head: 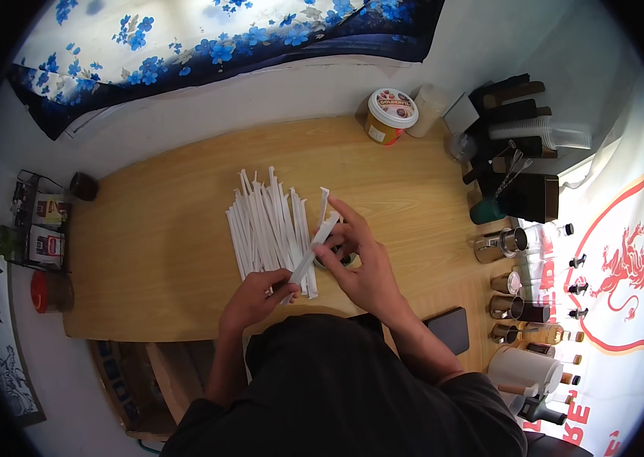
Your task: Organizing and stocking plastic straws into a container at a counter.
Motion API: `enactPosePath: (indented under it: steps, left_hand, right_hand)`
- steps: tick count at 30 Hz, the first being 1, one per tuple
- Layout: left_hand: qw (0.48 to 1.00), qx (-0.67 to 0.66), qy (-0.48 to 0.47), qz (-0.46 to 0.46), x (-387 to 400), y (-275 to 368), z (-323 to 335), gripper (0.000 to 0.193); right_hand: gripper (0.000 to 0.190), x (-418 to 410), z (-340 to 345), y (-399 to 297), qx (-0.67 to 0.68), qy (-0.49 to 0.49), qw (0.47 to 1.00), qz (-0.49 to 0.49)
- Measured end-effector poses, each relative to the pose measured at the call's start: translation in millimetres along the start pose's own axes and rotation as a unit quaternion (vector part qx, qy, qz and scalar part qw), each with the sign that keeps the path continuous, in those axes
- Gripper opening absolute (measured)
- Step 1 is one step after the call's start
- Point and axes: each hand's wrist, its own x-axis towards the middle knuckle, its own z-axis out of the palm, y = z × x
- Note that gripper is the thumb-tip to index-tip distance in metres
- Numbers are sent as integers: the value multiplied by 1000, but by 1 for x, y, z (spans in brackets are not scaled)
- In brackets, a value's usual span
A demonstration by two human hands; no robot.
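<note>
A small bundle of paper-wrapped straws (pixel 312 254) is held slantwise between my two hands. My left hand (pixel 262 296) pinches its lower end between thumb and fingers. Near the upper end, my right hand (pixel 359 263) has its thumb and bent fingers on the bundle, the index finger stretched out. Beside that fingertip the white end of another wrapped straw (pixel 323 199) sticks up; its lower part is hidden. Under my right hand is a dark round object (pixel 348 259), mostly covered. Many more wrapped straws (pixel 265 225) lie in a loose pile on the wooden table (pixel 156 240).
A lidded tub (pixel 391 116) stands at the back wall. Along the right are a black organizer (pixel 519 194) with plastic cups, a steel pitcher (pixel 493 247), bottles (pixel 547 333) and a dark flat device (pixel 449 330). A red-lidded jar (pixel 51 291) and wire rack (pixel 42 223) stand left.
</note>
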Motion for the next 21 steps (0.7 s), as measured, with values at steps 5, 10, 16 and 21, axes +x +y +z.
enactPosePath:
  steps: [5, 10, 16, 21]
  left_hand:
    - [1000, -11, -16, 9, 3, -8, 8, 19]
    - [999, -44, -20, 6, 6, -2, 15, 19]
    - [999, -29, -5, 15, 13, 0, 17, 21]
    - [992, -45, 87, 76, 14, -13, 12, 32]
  right_hand:
    - [44, -2, -6, 2, -32, 13, 999, -19]
    - [39, 0, -14, 1, -1, -12, 999, 31]
    - [38, 3, -27, 0, 48, 49, 998, 10]
    - [36, 12, -48, -23, -10, 168, 982, -80]
